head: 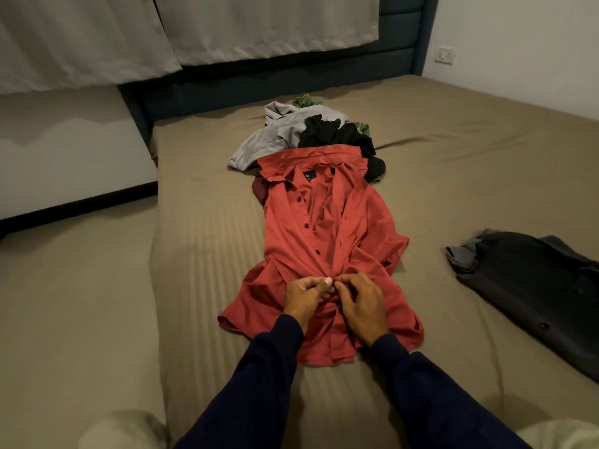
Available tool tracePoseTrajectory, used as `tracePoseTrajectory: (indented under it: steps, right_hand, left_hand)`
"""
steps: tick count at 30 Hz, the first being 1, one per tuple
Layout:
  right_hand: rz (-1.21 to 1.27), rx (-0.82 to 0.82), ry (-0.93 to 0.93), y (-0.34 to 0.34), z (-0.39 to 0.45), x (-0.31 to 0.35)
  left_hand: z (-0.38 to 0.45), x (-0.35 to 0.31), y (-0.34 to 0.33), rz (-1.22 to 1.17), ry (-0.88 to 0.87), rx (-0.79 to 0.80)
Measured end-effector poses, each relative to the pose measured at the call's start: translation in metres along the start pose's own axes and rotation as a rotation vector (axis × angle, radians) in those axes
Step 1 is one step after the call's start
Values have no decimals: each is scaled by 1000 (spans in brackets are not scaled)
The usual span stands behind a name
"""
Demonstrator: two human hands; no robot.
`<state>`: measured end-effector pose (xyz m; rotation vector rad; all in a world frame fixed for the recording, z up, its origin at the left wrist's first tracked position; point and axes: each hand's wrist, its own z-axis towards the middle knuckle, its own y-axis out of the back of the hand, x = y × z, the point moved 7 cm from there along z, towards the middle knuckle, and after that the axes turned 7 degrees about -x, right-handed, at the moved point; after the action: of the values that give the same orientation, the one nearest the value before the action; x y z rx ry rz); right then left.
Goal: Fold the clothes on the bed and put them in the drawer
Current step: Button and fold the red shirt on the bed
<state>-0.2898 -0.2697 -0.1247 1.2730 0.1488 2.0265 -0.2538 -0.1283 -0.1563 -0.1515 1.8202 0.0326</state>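
Observation:
A red button-up shirt (pixel 324 234) lies face up along the middle of the bed (pixel 201 222), collar away from me. My left hand (pixel 304 299) and my right hand (pixel 363 306) meet at its front placket near the hem. Both pinch the red fabric there, fingers curled, thumbs close together. Dark buttons run up the placket above my hands. Beyond the collar sits a pile of clothes: a grey garment (pixel 278 134), a black one (pixel 337 137) and a bit of green patterned cloth (pixel 306 100).
A dark grey shirt (pixel 531 286) lies spread at the bed's right side. A dark blue headboard (pixel 291 79) and pale curtains (pixel 162 30) stand at the far end. A wall socket (pixel 446 54) is at the upper right. No drawer is in view.

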Motion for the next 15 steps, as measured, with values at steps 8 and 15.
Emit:
tracePoseTrajectory:
  steps: [8,15]
  right_hand:
    - [10,-1,83,-2,-11,7]
    - [-152,29,183,-14,-20,9]
  left_hand:
    - [4,5,0,-7,67,29]
    - [2,5,0,-17,98,51]
